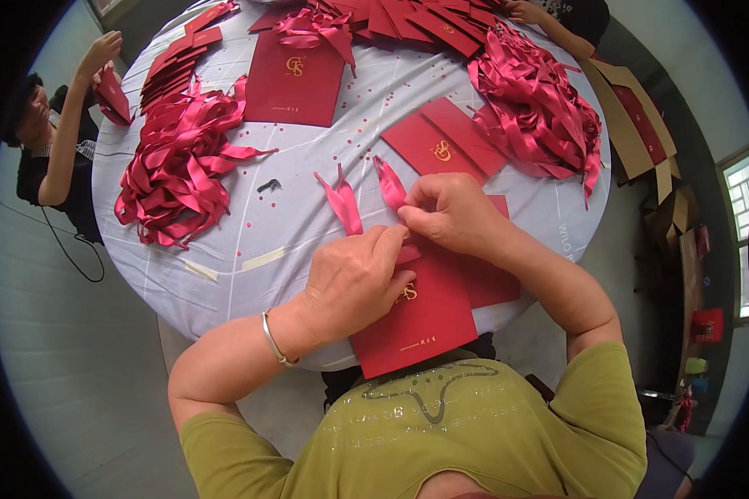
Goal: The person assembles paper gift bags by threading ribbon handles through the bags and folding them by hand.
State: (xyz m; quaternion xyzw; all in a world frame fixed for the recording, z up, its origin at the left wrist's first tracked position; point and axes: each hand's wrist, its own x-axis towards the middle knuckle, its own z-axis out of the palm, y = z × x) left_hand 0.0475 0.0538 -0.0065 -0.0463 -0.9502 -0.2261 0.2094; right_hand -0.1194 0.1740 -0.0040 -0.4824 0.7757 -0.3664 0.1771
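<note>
Ribbon (341,204) work going on right at the top end of a red bag (420,328), which lies flat at the near edge of the white-covered counter (295,220), overhanging it toward the wearer. Right hand (453,212) is over the bag's top end, thumb and index pinched together on pink ribbon, other fingers curled in. Left hand (349,279) covers the bag's upper left part, fingers bent and nearly closed, tips just beside the right hand's. Can't tell exactly what it's got hold of, since the grip is hidden under the hand. Two ribbon ends poke out past the bag's top, a bit to the left.

Second bag (499,287) sits partly under the first, sticking out to its right. Another one (441,137) with a gold logo lies beyond the bag, and a bigger one (295,79) is farther beyond and left. Big tangled ribbon heaps too: one (183,170) beyond the bag to the left, one (537,108) beyond it to the right. Small black thing (270,185) lies left of and beyond the bag. Far left of it, a co-worker (62,150) holds some red item (113,96).
</note>
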